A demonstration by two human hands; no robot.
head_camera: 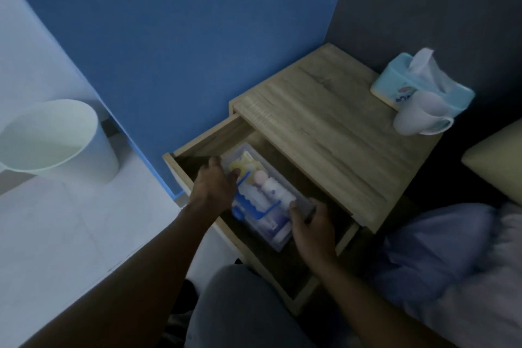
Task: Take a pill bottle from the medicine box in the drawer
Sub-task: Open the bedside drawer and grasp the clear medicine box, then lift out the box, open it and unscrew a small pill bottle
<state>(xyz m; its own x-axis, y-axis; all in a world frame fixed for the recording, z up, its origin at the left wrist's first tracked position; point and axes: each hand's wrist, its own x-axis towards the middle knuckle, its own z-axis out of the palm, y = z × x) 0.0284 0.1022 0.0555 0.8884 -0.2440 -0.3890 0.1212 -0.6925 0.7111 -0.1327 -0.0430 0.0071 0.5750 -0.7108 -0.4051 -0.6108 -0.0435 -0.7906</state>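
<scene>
The wooden drawer [197, 147] of the bedside table stands pulled out. Inside it lies a clear plastic medicine box [278, 246] packed with several bottles, tubes and packets. A white pill bottle [272, 188] with a pinkish cap lies near the box's middle. My left hand [216, 188] grips the box's left edge, thumb over the rim. My right hand [312, 227] holds the box's right edge, fingers curled around its side. The picture is dim and slightly blurred.
The bedside table top [324, 121] carries a blue tissue box [401, 85] and a white mug [421, 116] at its far right. A white bin [56, 138] stands on the floor at left. A blue wall [183, 51] is behind; bedding [452, 248] lies at right.
</scene>
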